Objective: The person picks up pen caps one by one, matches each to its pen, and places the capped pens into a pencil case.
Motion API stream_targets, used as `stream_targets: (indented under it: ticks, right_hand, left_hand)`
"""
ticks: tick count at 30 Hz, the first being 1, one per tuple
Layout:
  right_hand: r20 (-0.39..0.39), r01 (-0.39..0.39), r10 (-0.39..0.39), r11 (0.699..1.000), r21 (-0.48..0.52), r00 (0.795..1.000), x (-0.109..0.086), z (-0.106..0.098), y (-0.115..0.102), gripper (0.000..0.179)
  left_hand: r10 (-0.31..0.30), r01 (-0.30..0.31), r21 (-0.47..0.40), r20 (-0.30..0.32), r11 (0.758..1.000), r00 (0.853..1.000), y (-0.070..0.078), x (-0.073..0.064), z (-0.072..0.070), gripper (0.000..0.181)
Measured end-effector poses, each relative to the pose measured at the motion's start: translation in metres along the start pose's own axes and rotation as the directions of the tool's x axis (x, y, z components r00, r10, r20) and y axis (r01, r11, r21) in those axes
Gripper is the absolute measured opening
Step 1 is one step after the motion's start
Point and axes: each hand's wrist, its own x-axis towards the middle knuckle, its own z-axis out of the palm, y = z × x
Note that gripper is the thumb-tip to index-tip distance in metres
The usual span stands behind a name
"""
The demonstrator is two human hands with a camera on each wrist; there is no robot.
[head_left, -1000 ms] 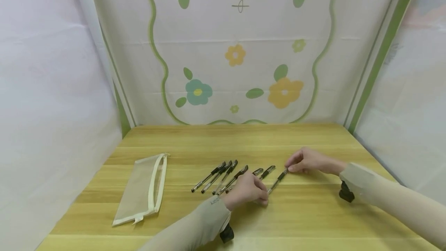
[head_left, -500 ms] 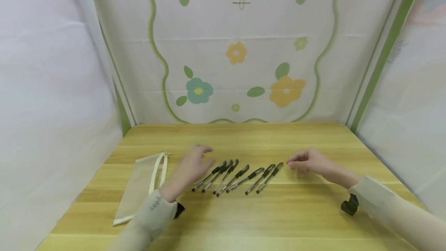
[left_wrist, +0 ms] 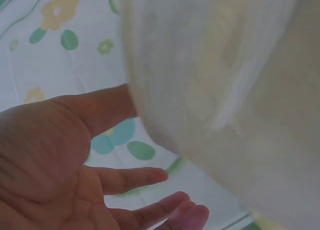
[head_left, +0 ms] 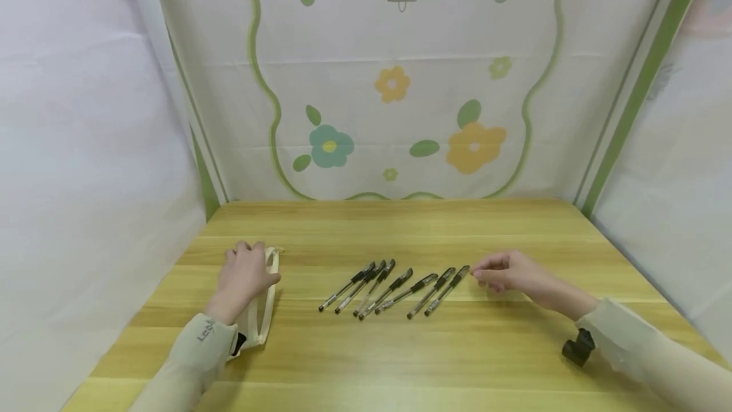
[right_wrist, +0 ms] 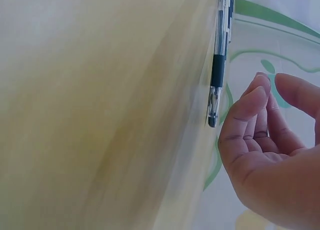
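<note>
A translucent cream zipper pouch lies at the left of the table, partly hidden by my left hand. That hand is over the pouch with its fingers spread; in the left wrist view the thumb passes behind the edge of the pouch and the other fingers are straight. Several clear gel pens with black grips lie slanted in a row at the middle. My right hand hovers just right of the rightmost pen, fingers loosely bent and holding nothing. The right wrist view shows this pen apart from the fingertips.
The wooden table meets a white flower-print cloth at its back. White cloth walls stand at the left and right sides. Each wrist carries a small black camera, the right one showing clearly.
My left hand has left the rightmost pen and moved left across the row to the pouch. My right hand has let go of that pen, which now lies beside the others.
</note>
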Motion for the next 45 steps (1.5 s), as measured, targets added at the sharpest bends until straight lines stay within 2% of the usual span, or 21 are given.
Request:
stream_targets:
  ticks: [6,12,14,15,18,23,28,30,33,34,37,39,41,45]
  right_hand:
    - [0.011,-0.004,0.004,0.999,0.032,1.0,0.001,0.005,0.0,0.039]
    - [0.011,-0.01,0.009,0.998,0.057,1.0,0.001,0.01,-0.002,0.04]
    - [0.01,-0.01,0.009,0.998,0.07,1.0,0.002,0.012,-0.003,0.04]
    - [0.01,-0.01,0.01,0.997,0.075,1.0,0.002,0.013,-0.003,0.041]
    - [0.01,-0.008,0.008,0.996,0.083,1.0,0.003,0.016,-0.005,0.041]
    - [0.008,-0.025,0.024,0.997,0.072,1.0,0.003,0.018,-0.006,0.04]
    - [0.011,-0.028,0.028,0.997,0.076,1.0,0.002,0.018,-0.005,0.041]
    - [0.013,-0.024,0.023,0.997,0.075,1.0,0.002,0.017,-0.004,0.041]
    - [0.018,-0.025,0.024,0.997,0.078,1.0,0.002,0.017,-0.004,0.041]
    - [0.02,-0.023,0.021,0.997,0.08,1.0,0.002,0.018,-0.003,0.04]
    - [0.027,-0.027,0.025,0.996,0.089,0.999,0.001,0.018,-0.004,0.04]
    - [0.034,-0.02,0.016,0.995,0.095,0.999,0.001,0.018,-0.005,0.04]
    - [0.038,-0.014,0.01,0.995,0.101,0.999,0.001,0.018,-0.006,0.04]
    - [0.042,-0.004,-0.001,0.993,0.118,0.999,0.0,0.018,-0.007,0.041]
  left_hand:
    - [-0.051,0.052,-0.028,0.026,0.998,0.998,-0.007,0.001,0.002,0.06]
    - [-0.085,0.088,-0.072,0.039,0.993,0.996,-0.012,0.001,-0.001,0.013]
    - [-0.094,0.097,-0.093,0.037,0.991,0.995,-0.013,0.001,-0.002,0.004]
    - [-0.097,0.1,-0.107,0.035,0.989,0.995,-0.014,0.001,-0.002,0.002]
    - [-0.091,0.092,-0.166,0.016,0.982,0.996,-0.016,0.003,-0.003,0.014]
    - [-0.047,0.035,-0.272,-0.036,0.962,0.998,-0.022,0.005,-0.001,0.033]
    - [-0.018,-0.002,-0.278,-0.072,0.961,0.997,-0.028,0.004,0.003,0.007]
    - [-0.015,-0.007,-0.28,-0.077,0.96,0.997,-0.029,0.003,0.005,0.021]
    - [-0.022,-0.001,-0.289,-0.077,0.957,0.997,-0.029,0.003,0.005,0.027]
    - [-0.024,0.002,-0.292,-0.073,0.956,0.997,-0.03,0.002,0.005,0.034]
    - [-0.046,0.027,-0.36,-0.045,0.933,0.998,-0.035,0.003,0.003,0.05]
    - [-0.074,0.065,-0.428,-0.004,0.901,0.997,-0.04,0.002,-0.001,0.064]
    - [-0.121,0.128,-0.479,0.045,0.868,0.992,-0.045,0.001,-0.005,0.076]
    - [-0.204,0.241,-0.474,0.129,0.847,0.971,-0.052,-0.003,-0.012,0.098]
